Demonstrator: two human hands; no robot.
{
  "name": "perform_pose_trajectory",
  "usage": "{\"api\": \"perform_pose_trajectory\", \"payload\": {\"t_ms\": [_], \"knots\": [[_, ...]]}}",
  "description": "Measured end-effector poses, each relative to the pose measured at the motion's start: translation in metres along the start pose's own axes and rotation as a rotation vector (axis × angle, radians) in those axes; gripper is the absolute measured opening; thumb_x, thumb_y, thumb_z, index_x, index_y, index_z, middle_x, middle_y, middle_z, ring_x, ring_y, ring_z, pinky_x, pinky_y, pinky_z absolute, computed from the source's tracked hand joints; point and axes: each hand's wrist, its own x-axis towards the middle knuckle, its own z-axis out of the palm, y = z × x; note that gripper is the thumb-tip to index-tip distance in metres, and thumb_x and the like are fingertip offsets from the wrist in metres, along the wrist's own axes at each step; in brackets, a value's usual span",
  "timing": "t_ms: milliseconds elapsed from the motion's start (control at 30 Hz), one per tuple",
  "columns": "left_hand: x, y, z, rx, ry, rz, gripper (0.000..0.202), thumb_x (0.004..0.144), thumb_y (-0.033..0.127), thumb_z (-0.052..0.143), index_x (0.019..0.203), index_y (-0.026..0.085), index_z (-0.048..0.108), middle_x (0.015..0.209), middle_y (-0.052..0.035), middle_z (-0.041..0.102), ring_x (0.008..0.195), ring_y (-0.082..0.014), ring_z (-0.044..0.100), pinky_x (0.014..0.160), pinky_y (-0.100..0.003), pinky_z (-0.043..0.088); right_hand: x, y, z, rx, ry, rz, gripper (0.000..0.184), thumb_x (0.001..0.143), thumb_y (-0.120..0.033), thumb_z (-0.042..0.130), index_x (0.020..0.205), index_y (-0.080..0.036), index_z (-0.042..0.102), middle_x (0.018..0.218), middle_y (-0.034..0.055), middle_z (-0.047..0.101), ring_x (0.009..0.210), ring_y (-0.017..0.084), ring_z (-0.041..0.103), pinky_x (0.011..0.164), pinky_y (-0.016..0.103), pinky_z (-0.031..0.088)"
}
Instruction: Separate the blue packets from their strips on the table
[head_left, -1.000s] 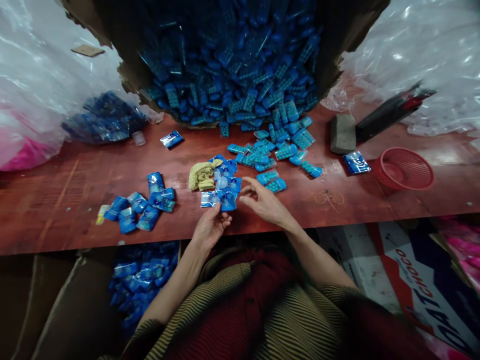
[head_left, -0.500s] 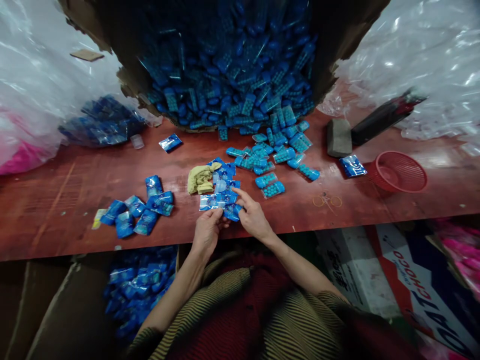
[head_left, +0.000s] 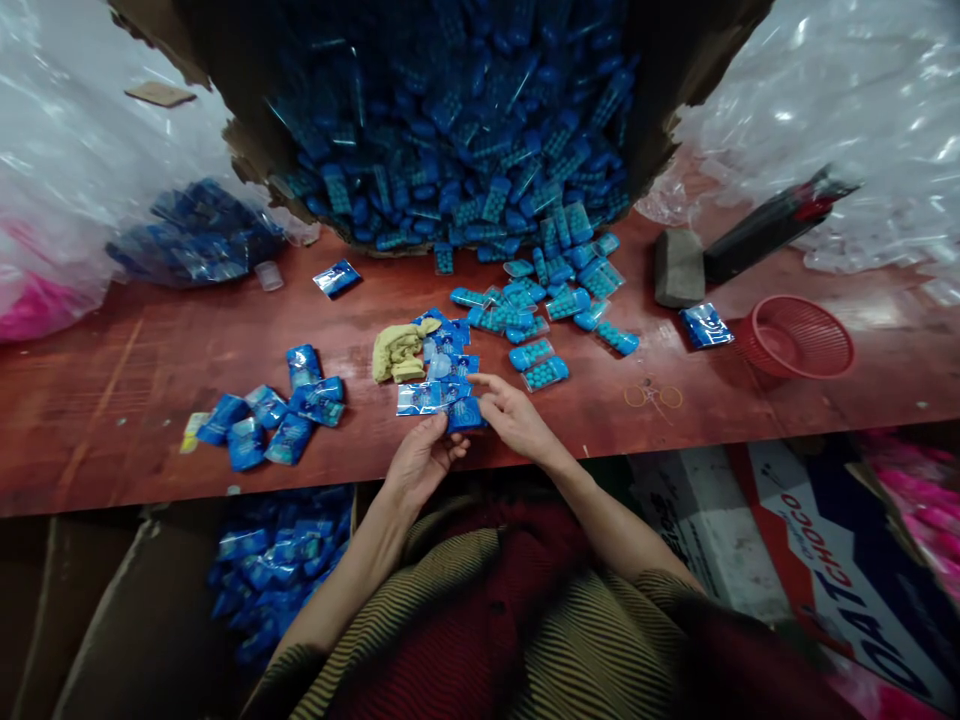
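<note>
Between my two hands, just above the front of the table, is a small blue packet (head_left: 465, 413). My left hand (head_left: 421, 452) grips its left end between thumb and fingers. My right hand (head_left: 517, 415) pinches its right edge, with the index finger stretched toward the flat blue wrappers (head_left: 420, 398) lying behind. A crumpled yellow cloth (head_left: 397, 353) rests against those wrappers. Clear containers of blue beads with blue caps (head_left: 545, 373) lie loose to the right of them. On the left is a cluster of plump blue packets (head_left: 290, 438).
A torn cardboard box (head_left: 664, 165) full of the capped containers stands at the back. To the right are a grey block (head_left: 679, 268), a dark long object (head_left: 765, 235), another blue packet (head_left: 706, 326) and a red basket (head_left: 801, 340). More blue packets (head_left: 285, 560) fill a space below the table edge.
The blue packet between my hands has turned flatter and shows more plainly. My left hand's fingers have shifted slightly right along it. The view has moved a little.
</note>
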Motion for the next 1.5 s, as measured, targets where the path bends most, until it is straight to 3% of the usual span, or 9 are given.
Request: {"api": "perform_pose_trajectory", "payload": {"t_ms": [200,433,567,667,967,1100,1200,1333,1500], "knots": [[-0.003,-0.002,0.001,0.046,0.01,0.084,0.024,0.063,0.029,0.077,0.073,0.013,0.062,0.062,-0.0011,0.064,0.051,-0.0101,0.057,0.047,-0.02,0.048,0.0,0.001,-0.004,-0.339,-0.095,-0.125,0.067,0.072,-0.009,0.05,0.136,-0.023,0.038,0.103,0.0038,0.063,0.087,0.017,0.059,0.08,0.03,0.045],[-0.002,0.0,0.002,0.056,0.035,0.116,0.025,0.061,0.028,0.078,0.066,0.012,0.06,0.055,-0.0004,0.06,0.049,-0.0097,0.056,0.047,-0.019,0.047,-0.001,0.0,-0.005,-0.212,-0.095,-0.158,0.05,0.084,-0.017,0.045,0.133,-0.022,0.043,0.085,0.0008,0.065,0.076,0.015,0.06,0.075,0.028,0.048],[-0.001,0.005,-0.001,-0.042,0.103,-0.023,0.015,0.076,0.024,0.066,0.069,0.014,0.058,0.051,-0.0004,0.056,0.049,-0.0114,0.057,0.046,-0.02,0.047,0.006,-0.011,-0.039,-0.637,0.085,-0.183,0.044,0.086,-0.024,0.05,0.13,-0.02,0.047,0.112,0.0084,0.06,0.096,0.021,0.056,0.085,0.035,0.044],[-0.003,0.004,-0.001,-0.073,0.125,-0.071,0.017,0.081,0.024,0.06,0.067,0.014,0.056,0.051,-0.0008,0.055,0.05,-0.0114,0.057,0.044,-0.019,0.047,0.018,-0.01,-0.061,-1.085,0.236,-0.038,0.041,0.084,-0.021,0.053,0.125,-0.019,0.051,0.12,0.0148,0.054,0.104,0.03,0.05,0.083,0.041,0.042],[-0.003,0.001,0.002,-0.084,0.15,-0.092,0.022,0.085,0.024,0.055,0.066,0.014,0.055,0.05,-0.0012,0.054,0.048,-0.0115,0.056,0.043,-0.019,0.045,0.052,-0.009,-0.05,-1.398,-0.013,0.025,0.026,0.089,-0.022,0.046,0.11,-0.015,0.058,0.106,0.0172,0.057,0.088,0.026,0.059,0.068,0.032,0.041],[-0.002,0.0,0.0,-0.086,0.147,-0.058,0.019,0.083,0.026,0.059,0.067,0.014,0.056,0.05,-0.001,0.055,0.048,-0.0116,0.056,0.044,-0.019,0.046,0.053,-0.019,-0.064,-1.15,0.095,-0.062,0.033,0.086,-0.025,0.049,0.116,-0.015,0.055,0.109,0.0159,0.059,0.089,0.025,0.06,0.07,0.033,0.043],[0.001,-0.001,-0.001,-0.097,0.139,-0.027,0.017,0.081,0.026,0.061,0.069,0.015,0.057,0.051,-0.0012,0.056,0.05,-0.0119,0.057,0.045,-0.02,0.047,0.041,-0.023,-0.073,-0.518,0.218,-0.104,0.039,0.084,-0.03,0.047,0.12,-0.016,0.051,0.098,0.0097,0.064,0.075,0.019,0.062,0.065,0.031,0.048],[0.004,-0.003,-0.001,-0.113,0.151,-0.021,0.016,0.081,0.025,0.061,0.069,0.015,0.056,0.05,-0.001,0.056,0.049,-0.0123,0.057,0.045,-0.02,0.047,0.014,-0.02,-0.064,0.322,0.055,-0.02,0.04,0.079,-0.039,0.051,0.114,-0.02,0.053,0.092,0.0058,0.067,0.056,0.012,0.059,0.053,0.029,0.051],[0.004,-0.005,-0.003,-0.103,0.113,0.006,0.015,0.079,0.025,0.063,0.07,0.015,0.056,0.05,-0.001,0.057,0.049,-0.013,0.058,0.045,-0.02,0.048,-0.003,-0.01,-0.044,0.657,-0.064,0.03,0.041,0.07,-0.033,0.065,0.108,-0.02,0.056,0.103,0.0066,0.068,0.058,0.01,0.059,0.054,0.028,0.056]]}}
